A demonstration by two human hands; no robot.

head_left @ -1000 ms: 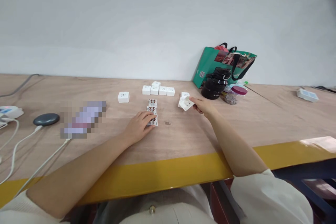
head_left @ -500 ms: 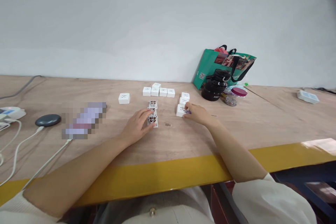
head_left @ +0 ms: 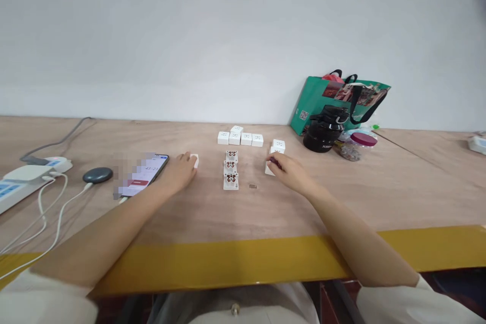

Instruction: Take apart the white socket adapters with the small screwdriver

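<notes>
On the wooden desk (head_left: 212, 212) with its yellow front edge, the left hand (head_left: 178, 172) curls its fingers around a small white square socket block (head_left: 195, 160) next to a phone (head_left: 142, 174). The right hand (head_left: 290, 172) grips another white block (head_left: 270, 168). Between the hands lie three open blocks (head_left: 231, 176) in a line, red inside. Behind them sits a row of white blocks (head_left: 240, 137). A round black jug (head_left: 324, 134) and a green bag (head_left: 337, 98) stand far right.

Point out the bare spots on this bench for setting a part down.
Bare plywood lies along the yellow front edge, between the left hand and right hand, below the three opened socket bases. Also right of the black flask. Crowded: the white socket blocks and the far-left white cables.
</notes>
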